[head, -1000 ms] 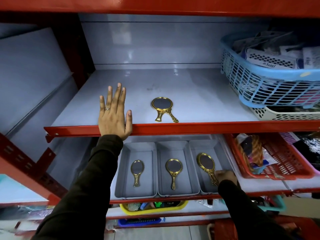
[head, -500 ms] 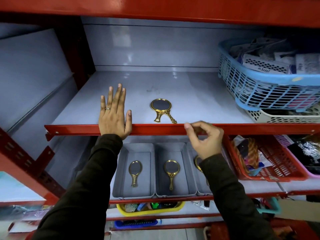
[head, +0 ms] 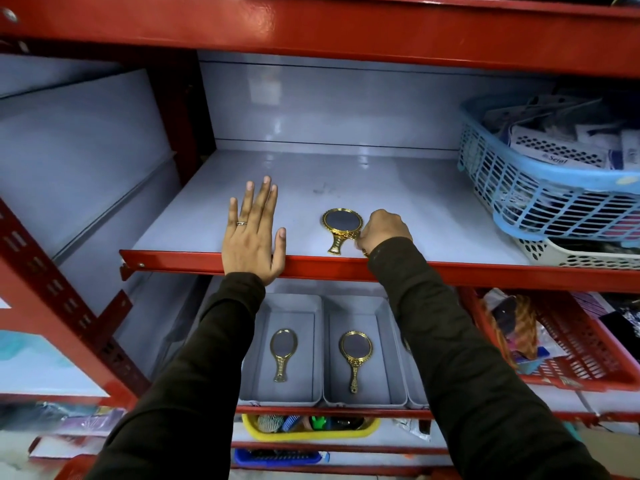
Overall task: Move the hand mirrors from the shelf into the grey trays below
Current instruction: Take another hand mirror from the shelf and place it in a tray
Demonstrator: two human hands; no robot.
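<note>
Right hand (head: 382,228) is curled beside the gold hand mirror (head: 341,226) on the grey shelf (head: 415,209), at the centre of the frame; my fingers bend down against the mirror's right edge near the neck, touching the frame, but I cannot tell whether they have actually closed around it. The mirror lies flat, glass up, with its handle pointing toward the red front lip of the shelf. My left hand (head: 252,237) rests flat and spread on the same shelf just left of the mirror, palm over the red edge, a ring on one finger, gripping nothing.

Lower in the frame, between my two dark sleeves, I see grey trays side by side on the shelf below. The left tray (head: 254,375) has one gold mirror (head: 282,353) lying in it, handle toward me. The middle tray (head: 388,382) has another mirror (head: 355,356), lying the same way. A third tray sits to the right, but my right sleeve covers nearly all of it.

At the right edge, a blue basket (head: 540,188) full of packets sits on the upper shelf, stacked on a white basket (head: 571,252). A red basket (head: 588,348) sits below them.
</note>
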